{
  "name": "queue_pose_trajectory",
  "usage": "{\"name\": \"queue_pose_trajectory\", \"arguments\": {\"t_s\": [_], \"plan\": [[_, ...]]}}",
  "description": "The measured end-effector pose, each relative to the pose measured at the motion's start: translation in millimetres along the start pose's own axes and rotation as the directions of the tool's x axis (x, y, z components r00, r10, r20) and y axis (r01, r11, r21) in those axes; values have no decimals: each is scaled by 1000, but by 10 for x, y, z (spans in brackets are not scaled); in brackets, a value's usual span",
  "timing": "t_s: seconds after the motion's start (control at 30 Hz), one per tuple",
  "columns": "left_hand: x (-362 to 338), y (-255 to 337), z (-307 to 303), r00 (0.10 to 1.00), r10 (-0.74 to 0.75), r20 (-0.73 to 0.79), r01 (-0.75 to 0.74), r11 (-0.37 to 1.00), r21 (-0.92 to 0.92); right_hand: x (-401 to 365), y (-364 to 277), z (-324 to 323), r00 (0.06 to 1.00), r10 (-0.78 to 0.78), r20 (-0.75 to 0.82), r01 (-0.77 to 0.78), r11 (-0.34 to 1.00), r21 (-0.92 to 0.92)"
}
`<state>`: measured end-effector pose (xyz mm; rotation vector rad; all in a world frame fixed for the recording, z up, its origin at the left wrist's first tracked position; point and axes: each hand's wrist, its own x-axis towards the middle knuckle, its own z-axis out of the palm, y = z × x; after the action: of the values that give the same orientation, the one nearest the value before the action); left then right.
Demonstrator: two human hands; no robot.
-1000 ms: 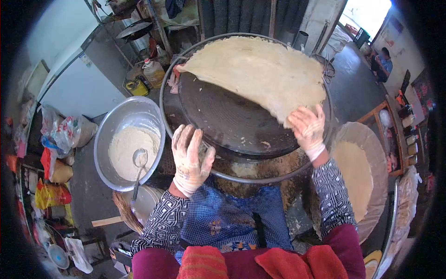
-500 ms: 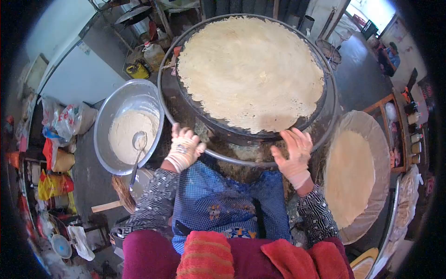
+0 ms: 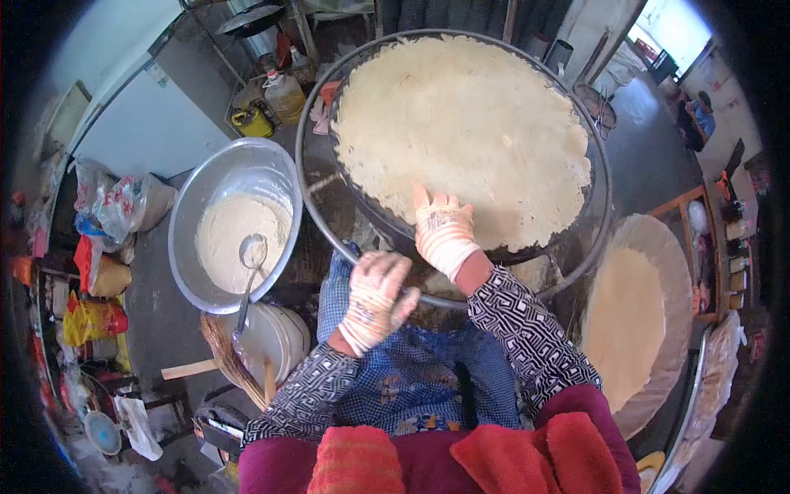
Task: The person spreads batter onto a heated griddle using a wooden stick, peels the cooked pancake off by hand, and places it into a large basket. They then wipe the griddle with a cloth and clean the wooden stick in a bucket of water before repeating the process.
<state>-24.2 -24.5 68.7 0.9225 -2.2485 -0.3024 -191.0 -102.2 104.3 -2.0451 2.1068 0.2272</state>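
Observation:
A large thin sheet of pale batter [image 3: 469, 132] covers the round dark griddle, which has a metal ring [image 3: 607, 206] around it. My right hand [image 3: 444, 230], gloved with bare fingertips, is at the sheet's near left edge, fingers spread and holding nothing visible. My left hand [image 3: 377, 298], gloved the same way, lies over the near part of the ring with its fingers apart. To the left is a metal basin [image 3: 183, 239] of batter [image 3: 234, 239] with a ladle [image 3: 248, 284] in it.
A finished round sheet [image 3: 627, 321] lies on a cloth-lined tray [image 3: 681, 305] at the right. A bucket [image 3: 292, 333] and a straw brush [image 3: 222, 350] stand below the basin. Plastic bags [image 3: 132, 202] are at the left. A person [image 3: 702, 119] is far back at the right.
My right hand has moved left from the griddle's near right side to the sheet's near left edge. My left hand has shifted right and nearer my body. The view has shifted slightly.

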Motion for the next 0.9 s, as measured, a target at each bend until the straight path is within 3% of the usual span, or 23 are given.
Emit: {"name": "queue_pose_trajectory", "arguments": {"t_s": [0.03, 0.17, 0.27, 0.3, 0.4, 0.47, 0.6, 0.73, 0.77, 0.87, 0.9], "plan": [[63, -114, -61, 1000, -8, -17, 9, 999, 48, 1, 42, 60, 996, -5, -88, 1, 999, -45], [469, -515, -235, 1000, -28, -1, 28, 975, 222, 143, 320, 150, 998, 26, -55, -26, 1000, -1], [739, -777, -261, 997, -53, 60, 33, 957, 288, 113, 495, -103, 988, 58, 146, -69, 995, 75], [807, -824, -273, 995, -74, 72, 49, 954, 295, 29, 525, -186, 983, 98, 152, -126, 974, 189], [923, -864, -314, 987, -106, 120, 63, 946, 317, -285, 489, -300, 1000, -18, -18, 20, 994, 107], [911, -873, -295, 980, -68, 186, 6, 949, 316, -328, 429, -252, 992, -34, 124, 27, 998, 54], [987, -743, -247, 910, -146, 388, 15, 947, 320, -150, 509, 32, 999, 14, 41, -13, 1000, -26], [1186, -689, -98, 876, -111, 469, -79, 927, 366, -13, 813, 115, 998, -30, -59, 37, 992, 122], [1239, -631, -72, 919, -42, 393, -100, 937, 335, 76, 925, 277, 987, -13, -162, 36, 990, 137], [1413, -781, 132, 913, 82, 400, -225, 918, 327, 53, 1105, 132, 991, 29, -132, -7, 986, 167], [1496, -759, 167, 939, 162, 302, -265, 902, 341, 51, 1187, 130, 988, 22, -153, 5, 986, 170]]}}
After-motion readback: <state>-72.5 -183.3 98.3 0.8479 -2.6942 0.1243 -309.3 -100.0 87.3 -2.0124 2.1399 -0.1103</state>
